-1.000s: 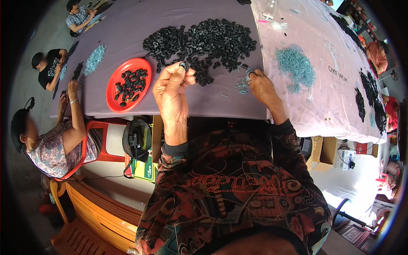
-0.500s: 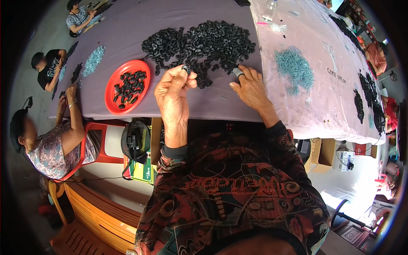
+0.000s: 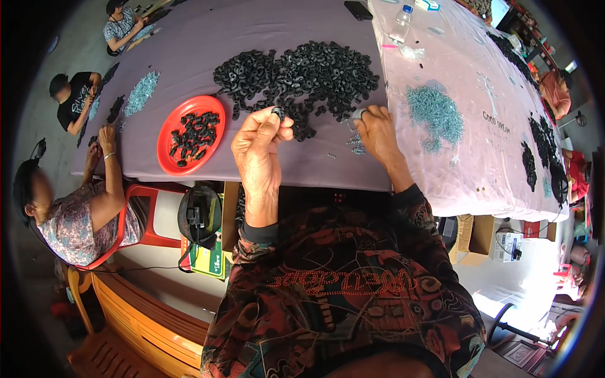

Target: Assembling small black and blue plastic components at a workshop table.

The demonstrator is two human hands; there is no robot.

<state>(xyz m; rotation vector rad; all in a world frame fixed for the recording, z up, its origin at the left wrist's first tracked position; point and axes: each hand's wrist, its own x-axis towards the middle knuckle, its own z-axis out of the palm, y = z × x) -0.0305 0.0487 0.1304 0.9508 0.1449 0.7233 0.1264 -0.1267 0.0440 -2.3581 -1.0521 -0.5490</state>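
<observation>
My left hand is raised over the near part of the table, thumb and fingers pinched on a small black curved plastic piece. To its right, my right hand rests low at the cloth with its fingers curled in and a grey covering on one finger. What those fingertips may hold is hidden. Beside them lie several small silvery springs. Just beyond both hands spreads a large heap of black plastic pieces. A red plate to the left holds more black pieces.
A pile of silvery springs lies on the pink cloth at right, another at far left. A clear bottle and a dark phone stand farther back. Several people work around the table; one sits close at left.
My right hand has drawn its spread fingers into a curl, and several springs now show beside it. My left hand keeps its pinch on the black piece. The whole view has shifted slightly.
</observation>
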